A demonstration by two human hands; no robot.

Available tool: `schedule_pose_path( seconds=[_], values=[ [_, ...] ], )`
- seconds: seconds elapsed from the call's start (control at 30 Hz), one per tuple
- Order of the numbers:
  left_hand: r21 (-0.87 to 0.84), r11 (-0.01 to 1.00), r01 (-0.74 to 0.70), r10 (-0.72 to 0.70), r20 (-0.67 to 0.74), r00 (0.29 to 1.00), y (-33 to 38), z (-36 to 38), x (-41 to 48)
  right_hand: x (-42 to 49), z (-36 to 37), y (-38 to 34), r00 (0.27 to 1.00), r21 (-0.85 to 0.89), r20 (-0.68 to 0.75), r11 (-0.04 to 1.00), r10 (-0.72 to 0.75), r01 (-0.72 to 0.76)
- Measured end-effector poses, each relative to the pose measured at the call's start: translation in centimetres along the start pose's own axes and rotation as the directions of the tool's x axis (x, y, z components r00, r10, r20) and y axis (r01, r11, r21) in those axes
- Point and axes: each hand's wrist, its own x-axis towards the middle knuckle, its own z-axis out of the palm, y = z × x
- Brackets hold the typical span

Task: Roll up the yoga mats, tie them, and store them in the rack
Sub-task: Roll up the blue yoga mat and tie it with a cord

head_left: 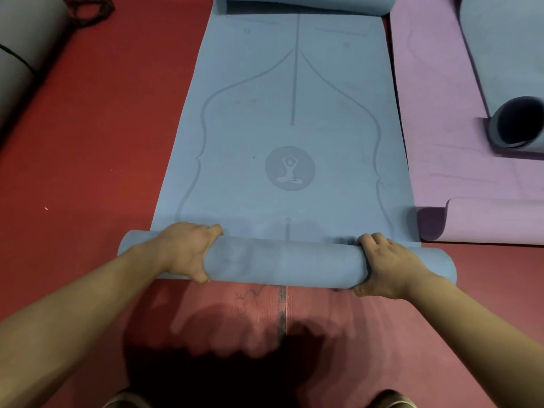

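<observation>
A blue yoga mat (291,119) with a printed meditating figure lies flat on the red floor, running away from me. Its near end is wound into a roll (282,260) lying across the view. My left hand (185,251) grips the roll's left part, fingers curled over the top and thumb underneath. My right hand (385,266) grips the right part the same way. The mat's far end curls up at the top edge of the view.
A purple mat (447,160) lies flat to the right, its near corner folded over. On it rests a rolled blue-grey mat (512,83) with an open end. A grey rolled mat (20,51) and a dark cord (88,10) lie at the top left.
</observation>
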Motion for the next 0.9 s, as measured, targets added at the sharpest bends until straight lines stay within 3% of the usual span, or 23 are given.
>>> schedule_pose_path(
  seconds=[0.17,0.33,0.43,0.6,0.8,0.9],
  values=[
    [-0.108,0.994,0.013,-0.016,-0.028,0.999,-0.2,0.8,-0.1,0.1,0.1,0.4,0.996,0.033,-0.071,0.998,-0.052,0.054],
    [-0.052,0.997,-0.054,0.031,-0.369,0.929,-0.1,3.5,-1.5,0.0,0.1,0.7,0.992,0.088,-0.099,0.992,-0.078,0.086],
    [-0.007,0.998,-0.07,0.058,-0.466,0.883,0.4,4.1,-2.3,0.0,0.1,1.0,0.989,0.131,-0.139,0.989,-0.052,0.07],
    [0.016,0.999,0.029,-0.018,-0.466,0.885,2.2,4.6,-2.0,0.4,-0.3,0.9,0.992,0.135,-0.122,0.989,-0.04,0.056],
    [-0.069,0.997,-0.026,-0.005,-0.422,0.907,0.7,3.4,-1.2,0.0,0.1,1.0,0.979,0.098,-0.2,0.993,-0.04,0.06],
    [-0.133,0.991,-0.027,-0.021,-0.347,0.938,0.2,2.2,-0.4,0.2,-0.1,0.7,0.987,0.015,-0.16,1.0,-0.021,0.023]
  ],
)
